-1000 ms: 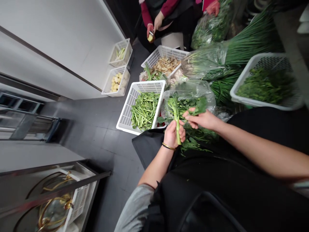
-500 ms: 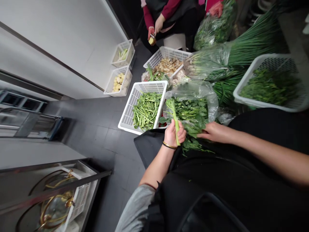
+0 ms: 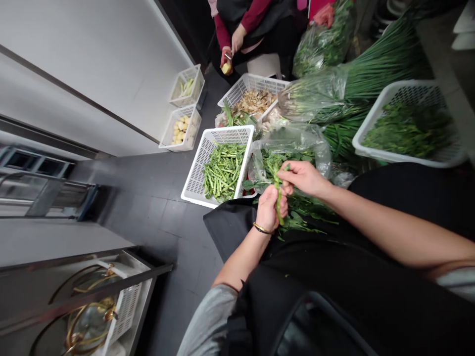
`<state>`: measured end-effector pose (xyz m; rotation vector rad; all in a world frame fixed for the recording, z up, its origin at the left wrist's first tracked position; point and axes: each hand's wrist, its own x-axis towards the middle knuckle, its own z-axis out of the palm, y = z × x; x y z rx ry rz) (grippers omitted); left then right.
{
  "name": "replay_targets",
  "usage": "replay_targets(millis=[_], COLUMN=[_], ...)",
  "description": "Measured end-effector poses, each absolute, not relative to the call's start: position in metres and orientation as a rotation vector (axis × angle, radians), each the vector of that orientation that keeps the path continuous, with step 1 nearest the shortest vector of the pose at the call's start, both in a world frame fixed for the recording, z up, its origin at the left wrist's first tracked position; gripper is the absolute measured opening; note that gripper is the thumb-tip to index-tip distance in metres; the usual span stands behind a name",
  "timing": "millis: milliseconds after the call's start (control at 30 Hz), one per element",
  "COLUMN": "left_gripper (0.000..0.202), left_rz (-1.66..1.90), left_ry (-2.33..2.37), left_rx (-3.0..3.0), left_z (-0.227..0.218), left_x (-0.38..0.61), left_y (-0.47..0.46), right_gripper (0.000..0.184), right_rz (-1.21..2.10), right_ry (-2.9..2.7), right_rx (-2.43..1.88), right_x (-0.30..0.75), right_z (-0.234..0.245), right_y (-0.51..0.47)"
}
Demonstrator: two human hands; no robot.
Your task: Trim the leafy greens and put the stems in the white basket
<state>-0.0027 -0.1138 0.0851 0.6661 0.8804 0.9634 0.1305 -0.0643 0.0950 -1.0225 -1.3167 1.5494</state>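
My left hand is closed around a green vegetable stalk, held upright above my lap with its leafy, budded top pointing away from me. The fingers of my right hand pinch at the stalk's upper part, just above the left hand; whether they grip a leaf or the stem is hard to see. Loose green leaves lie below both hands on my black apron. Beyond the hands, a clear plastic bag holds more leafy greens. To its left, a white basket contains trimmed green stalks.
A co-worker's hands hold a peeler and a potato at the top. Nearby stand a basket of peelings, a basket of peeled potatoes, bagged scallions and a basket of greens. A metal rack stands lower left.
My right hand has moved up and left from the leaves on my lap to the stalk in my left hand. The view has shifted slightly.
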Motion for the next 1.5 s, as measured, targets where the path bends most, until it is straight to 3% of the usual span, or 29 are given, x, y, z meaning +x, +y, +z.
replay_targets(millis=[67, 167, 233, 367, 467, 533, 667, 733, 900, 967, 1100, 1200, 1267, 1500], left_gripper=[0.037, 0.04, 0.041, 0.041, 0.034, 0.032, 0.038, 0.039, 0.035, 0.033, 0.035, 0.037, 0.038, 0.036], left_rz=[0.863, 0.739, 0.662, 0.647, 0.855, 0.89, 0.749, 0.726, 0.863, 0.921, 0.947, 0.81, 0.761, 0.669], left_ry=[0.733, 0.613, 0.581, 0.589, 0.716, 0.726, 0.639, 0.645, 0.827, 0.886, 0.942, 0.935, 0.907, 0.853], left_rx=[0.556, 0.438, 0.409, 0.496, 0.556, 0.557, 0.579, 0.616, 0.62, 0.553, 0.543, 0.674, 0.689, 0.301], left_z=[0.092, 0.096, 0.093, 0.086, 0.086, 0.088, 0.089, 0.088, 0.082, 0.08, 0.077, 0.078, 0.081, 0.084], left_x=[-0.007, -0.016, -0.018, -0.012, -0.01, -0.014, -0.018, -0.014, -0.002, -0.004, -0.013, -0.011, -0.005, -0.008], left_y=[-0.114, -0.115, -0.115, -0.113, -0.11, -0.11, -0.112, -0.114, -0.112, -0.11, -0.108, -0.111, -0.113, -0.1], right_gripper=[0.039, 0.038, 0.048, 0.029, 0.028, 0.028, 0.033, 0.035, 0.039, 0.036, 0.038, 0.041, 0.042, 0.034], right_rz=[1.723, 1.972, 1.95, 1.543, 1.063, 0.955, 1.465, 1.501, 0.646, 0.469, 0.871, 1.222, 1.286, 0.359], right_ry=[-1.187, -1.519, -1.712, -1.686, -1.785, -1.797, -1.85, -1.819, -2.013, -2.191, -2.506, -2.196, -1.988, -2.293], right_rx=[-0.924, -0.874, -0.855, -0.95, -1.044, -1.075, -1.062, -1.076, -1.217, -1.197, -1.121, -1.288, -1.339, -1.078], right_x=[0.136, 0.156, 0.167, 0.159, 0.143, 0.139, 0.151, 0.155, 0.144, 0.143, 0.165, 0.178, 0.174, 0.145], right_z=[0.076, 0.063, 0.069, 0.097, 0.105, 0.101, 0.093, 0.095, 0.101, 0.099, 0.091, 0.092, 0.095, 0.108], right_y=[-0.076, -0.085, -0.081, -0.064, -0.063, -0.069, -0.075, -0.071, -0.076, -0.09, -0.096, -0.072, -0.055, -0.07])
